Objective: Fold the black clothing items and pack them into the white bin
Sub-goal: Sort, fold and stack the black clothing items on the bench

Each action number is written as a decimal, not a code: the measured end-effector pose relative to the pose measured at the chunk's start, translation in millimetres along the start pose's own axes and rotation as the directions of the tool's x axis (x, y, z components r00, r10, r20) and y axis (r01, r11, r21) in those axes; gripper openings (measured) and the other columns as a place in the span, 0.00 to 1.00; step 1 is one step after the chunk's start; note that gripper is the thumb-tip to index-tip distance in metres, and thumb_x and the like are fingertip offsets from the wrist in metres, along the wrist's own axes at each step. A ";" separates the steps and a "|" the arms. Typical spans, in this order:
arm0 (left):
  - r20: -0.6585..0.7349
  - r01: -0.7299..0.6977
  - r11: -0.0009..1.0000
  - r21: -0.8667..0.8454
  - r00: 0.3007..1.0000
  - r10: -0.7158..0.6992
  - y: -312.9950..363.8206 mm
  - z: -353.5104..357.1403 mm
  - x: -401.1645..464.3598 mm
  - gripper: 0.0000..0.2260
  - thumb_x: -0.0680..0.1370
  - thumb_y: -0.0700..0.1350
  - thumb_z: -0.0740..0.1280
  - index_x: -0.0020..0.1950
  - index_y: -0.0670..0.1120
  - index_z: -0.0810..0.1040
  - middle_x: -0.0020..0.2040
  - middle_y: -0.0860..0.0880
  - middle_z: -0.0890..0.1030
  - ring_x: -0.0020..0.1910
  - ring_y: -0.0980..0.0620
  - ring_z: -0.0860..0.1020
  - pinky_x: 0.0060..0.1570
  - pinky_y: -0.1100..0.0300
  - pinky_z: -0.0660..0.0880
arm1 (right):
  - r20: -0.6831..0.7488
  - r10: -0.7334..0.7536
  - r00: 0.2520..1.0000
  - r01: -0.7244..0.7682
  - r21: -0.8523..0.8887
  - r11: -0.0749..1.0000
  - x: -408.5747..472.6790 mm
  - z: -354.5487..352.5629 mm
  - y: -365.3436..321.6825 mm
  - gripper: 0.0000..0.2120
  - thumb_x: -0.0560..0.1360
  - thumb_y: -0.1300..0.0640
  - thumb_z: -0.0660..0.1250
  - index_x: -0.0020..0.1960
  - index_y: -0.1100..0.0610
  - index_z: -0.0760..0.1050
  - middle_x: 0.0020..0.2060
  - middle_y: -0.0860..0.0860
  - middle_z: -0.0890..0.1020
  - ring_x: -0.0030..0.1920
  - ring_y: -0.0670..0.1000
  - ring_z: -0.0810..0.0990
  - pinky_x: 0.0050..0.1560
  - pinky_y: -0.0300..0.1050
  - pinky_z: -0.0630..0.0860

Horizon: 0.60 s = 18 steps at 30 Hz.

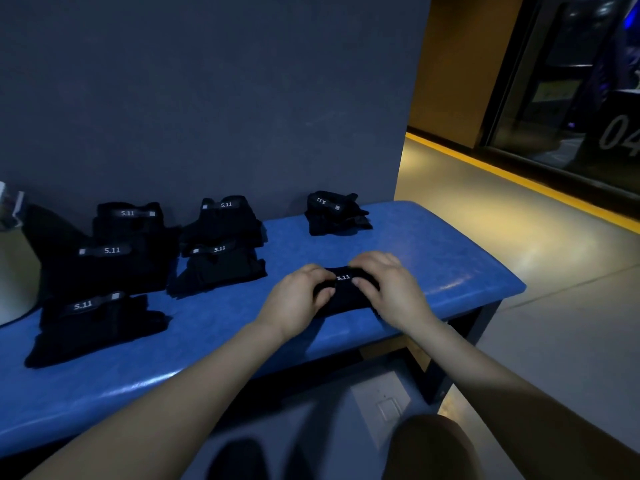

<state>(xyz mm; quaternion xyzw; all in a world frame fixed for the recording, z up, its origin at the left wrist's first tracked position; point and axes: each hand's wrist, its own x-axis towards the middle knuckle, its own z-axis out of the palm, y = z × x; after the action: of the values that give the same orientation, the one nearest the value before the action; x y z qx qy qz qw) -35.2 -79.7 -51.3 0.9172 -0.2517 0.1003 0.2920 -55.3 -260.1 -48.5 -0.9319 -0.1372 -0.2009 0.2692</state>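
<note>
A person is bending over a blue padded bench (433, 244) that is standing against a dark grey wall (207, 98). Both hands are working on one small black garment (346, 292) lying near the front right part of the bench, with its white "5.11" label facing up between the hands.

The left hand (298, 296) is gripping the left end of the garment, its fingers curling in around the cloth. The right hand (388, 285) is gripping the right end the same way, with the fingers bent over the top edge beside the label. The two hands are sitting close together, just apart, and both forearms are reaching in from the bottom of the view.

Other black garments are lying on the bench. One folded piece (336, 213) is sitting alone at the back, beyond the hands, with its label turned upside down. Two more (221, 220) (218, 271) are lying one in front of the other toward the middle. Further left, three more (128, 220) (107, 268) (93, 327) are forming a row from back to front, each showing a label strip.

At the far left edge, part of a pale, rounded bin (14, 271) is showing on the bench, well apart from the garment in the hands. What is inside it cannot be told.
</note>
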 end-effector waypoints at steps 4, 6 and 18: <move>0.026 0.027 0.998 -0.059 0.999 -0.025 -2.2 4.7 -6.6 0.14 0.78 0.46 0.65 0.63 0.47 0.76 0.59 0.52 0.77 0.56 0.52 0.76 0.57 0.59 0.72 | 0.207 0.061 0.976 -0.057 -0.026 0.998 -10.1 2.0 11.2 0.16 0.79 0.56 0.62 0.66 0.53 0.74 0.67 0.45 0.73 0.67 0.48 0.70 0.67 0.44 0.68; 0.036 0.041 0.997 -0.067 0.999 -0.038 -3.5 7.4 -9.3 0.14 0.78 0.46 0.65 0.63 0.47 0.76 0.59 0.53 0.76 0.56 0.53 0.76 0.57 0.62 0.71 | 0.203 0.081 0.976 -0.082 -0.004 0.997 -14.6 4.6 10.9 0.16 0.78 0.57 0.63 0.66 0.53 0.74 0.67 0.45 0.73 0.67 0.47 0.71 0.67 0.43 0.67; 0.132 0.324 0.904 -0.279 0.945 -0.298 9.7 -6.9 -4.5 0.13 0.80 0.42 0.61 0.63 0.46 0.76 0.58 0.50 0.65 0.60 0.53 0.68 0.62 0.67 0.62 | 0.128 0.429 0.894 -0.444 0.125 0.888 6.3 -6.9 -2.0 0.07 0.74 0.56 0.70 0.50 0.58 0.78 0.45 0.54 0.80 0.46 0.51 0.77 0.46 0.42 0.72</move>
<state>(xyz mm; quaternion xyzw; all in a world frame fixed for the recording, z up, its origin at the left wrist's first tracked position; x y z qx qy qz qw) -44.3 -80.7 -42.5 0.8947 -0.1266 -0.0260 0.4275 -52.6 -261.4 -39.5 -0.9244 0.0481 -0.0789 0.3700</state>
